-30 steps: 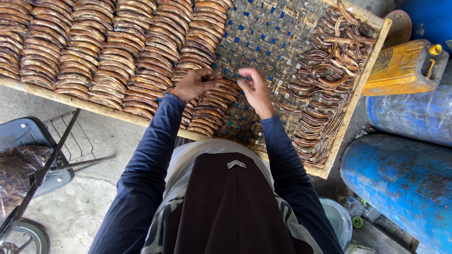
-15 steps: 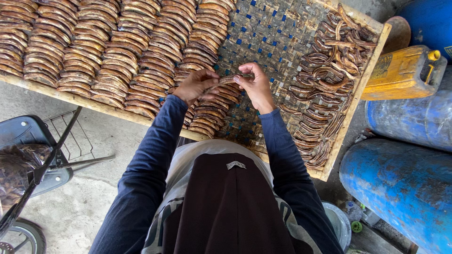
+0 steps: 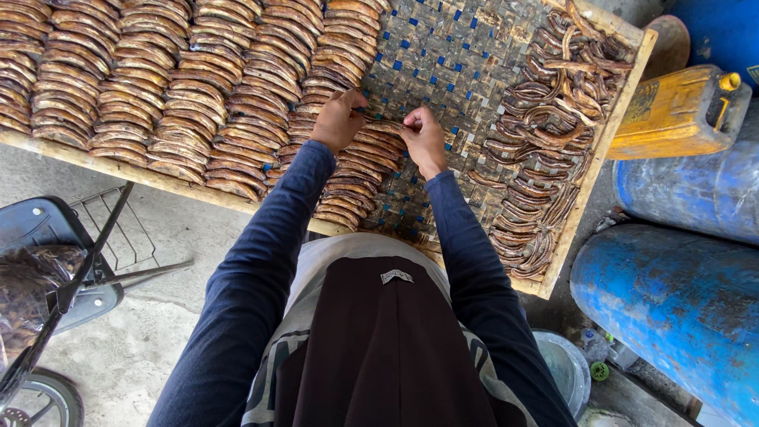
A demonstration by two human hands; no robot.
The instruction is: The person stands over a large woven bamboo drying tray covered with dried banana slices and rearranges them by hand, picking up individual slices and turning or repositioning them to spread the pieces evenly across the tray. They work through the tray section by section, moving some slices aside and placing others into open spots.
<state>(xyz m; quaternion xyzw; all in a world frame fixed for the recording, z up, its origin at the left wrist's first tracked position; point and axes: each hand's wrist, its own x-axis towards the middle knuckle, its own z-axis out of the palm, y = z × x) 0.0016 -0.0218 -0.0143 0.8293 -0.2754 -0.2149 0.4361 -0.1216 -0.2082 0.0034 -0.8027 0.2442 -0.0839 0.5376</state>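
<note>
Hands (image 3: 379, 126) higher on woven tray (image 3: 474, 55)

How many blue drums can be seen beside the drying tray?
3, all partly cut off: one blue drum lying at lower right, a second above it behind the yellow jerrycan, a third in the top right corner. Others may be hidden.

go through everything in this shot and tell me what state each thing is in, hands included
Left hand: pinching a brown strip's end.
Right hand: pinching the same brown strip.
Woven tray: part bare.
Neat rows: overlapped.
Loose pile: tangled.
Yellow jerrycan: capped, on its side.
Blue drum: lying down.
</note>
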